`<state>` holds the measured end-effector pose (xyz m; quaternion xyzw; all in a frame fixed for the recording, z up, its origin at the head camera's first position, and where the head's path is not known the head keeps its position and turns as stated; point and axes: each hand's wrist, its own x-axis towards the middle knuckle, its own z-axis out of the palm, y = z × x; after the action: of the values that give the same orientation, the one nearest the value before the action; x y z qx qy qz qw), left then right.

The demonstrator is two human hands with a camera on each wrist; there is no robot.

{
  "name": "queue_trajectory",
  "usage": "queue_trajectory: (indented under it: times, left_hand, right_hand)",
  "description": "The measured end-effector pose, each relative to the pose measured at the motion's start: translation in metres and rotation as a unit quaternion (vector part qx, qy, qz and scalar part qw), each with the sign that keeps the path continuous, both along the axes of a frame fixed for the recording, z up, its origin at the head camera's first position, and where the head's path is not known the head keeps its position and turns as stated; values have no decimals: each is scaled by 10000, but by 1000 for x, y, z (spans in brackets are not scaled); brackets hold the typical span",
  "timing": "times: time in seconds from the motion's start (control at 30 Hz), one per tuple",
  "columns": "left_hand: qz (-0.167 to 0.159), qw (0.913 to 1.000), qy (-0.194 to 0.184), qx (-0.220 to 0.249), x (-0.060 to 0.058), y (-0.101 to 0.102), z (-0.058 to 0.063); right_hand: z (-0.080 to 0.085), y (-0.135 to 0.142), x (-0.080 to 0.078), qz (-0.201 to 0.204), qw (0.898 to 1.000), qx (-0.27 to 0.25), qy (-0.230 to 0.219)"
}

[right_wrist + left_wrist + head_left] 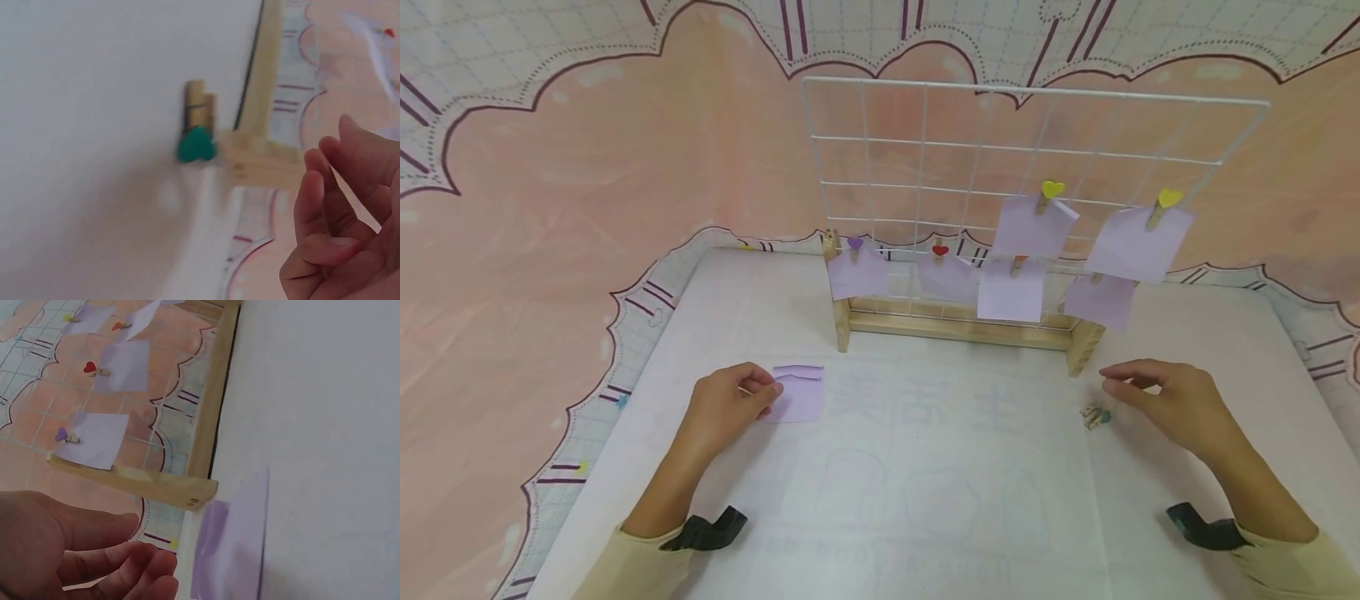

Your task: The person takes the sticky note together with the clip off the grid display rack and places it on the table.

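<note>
My left hand [726,404] hovers at the left edge of a purple paper note [802,402] on the white table. Its fingers are loosely curled and hold nothing; the left wrist view shows a gap between them and the note [240,540], whose end is folded up. Just above and right of small wooden clothespins [1095,417] is my right hand [1180,408], fingers and thumb bent with nothing between them. A green heart [197,145] decorates a clothespin in the right wrist view. How many pins lie there is hard to tell.
A white wire grid [922,146] on a wooden stand [962,332] rises at the back of the table [925,467]. Several purple notes, among them one at the left [857,273], hang from it by heart-topped clothespins. Patterned pink cloth [587,208] lies behind.
</note>
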<state>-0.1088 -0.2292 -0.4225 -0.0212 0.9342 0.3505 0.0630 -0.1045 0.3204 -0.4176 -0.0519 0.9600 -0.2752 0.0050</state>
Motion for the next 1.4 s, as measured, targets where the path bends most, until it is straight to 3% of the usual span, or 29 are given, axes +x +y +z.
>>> queue_trajectory:
  times: [0.13, 0.3, 0.43, 0.63, 0.83, 1.07, 1.4]
  left_hand:
    - [-204, 9992, 314, 135, -9, 16, 11]
    - [-585, 9948, 751, 353, -22, 42, 26]
    - [-845, 9896, 890, 756, -32, 67, 40]
    - [-1125, 9760, 803, 1681, -47, 108, 56]
    - [-1453, 9500, 826, 2637, -63, 148, 67]
    - [-1409, 9263, 610, 3439, -78, 182, 75]
    - [-1418, 9078, 340, 3932, -93, 220, 85]
  right_hand:
    - [14, -19, -4, 99, 9962, -284, 815]
    - [38, -45, -12, 360, 9796, -558, 1898]
    - [60, -63, -23, 484, 9662, -716, 2428]
    - [91, -85, -42, 435, 9554, -936, 2766]
    - [114, -100, -61, 475, 9445, -1084, 3064]
    - [131, -112, -78, 431, 9332, -1127, 3385]
    - [142, -119, -93, 467, 9399, -959, 3244]
